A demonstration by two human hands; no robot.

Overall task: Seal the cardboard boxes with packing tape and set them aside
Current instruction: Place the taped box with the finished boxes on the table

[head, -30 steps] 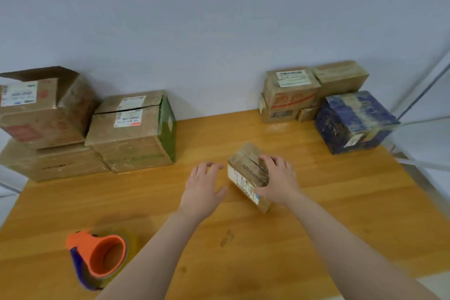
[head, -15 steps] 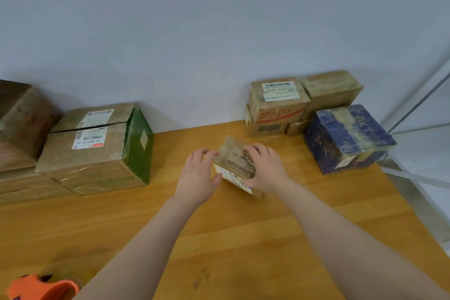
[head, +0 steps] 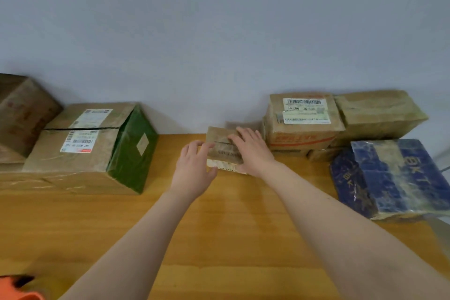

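The small cardboard box (head: 222, 147) sits at twelve o'clock on the wooden table (head: 231, 226), close to the wall (head: 219, 31) and just beside the labelled box (head: 304, 117) at one o'clock. The left hand (head: 194, 168) touches its left side with straight fingers. The right hand (head: 253, 151) lies flat across its top, fingers spread.

With only flat hands on it (no real grip), I'd say it could skid or twist and knock the stack at one o'clock. Whether its top seam is taped, I can't tell.

The table is smooth varnished wood, likely slippery. A green-sided box (head: 97, 148) stands at ten o'clock, a blue box (head: 389, 178) at three and the orange tape dispenser (head: 22, 292) at seven. The wall is plain grey.
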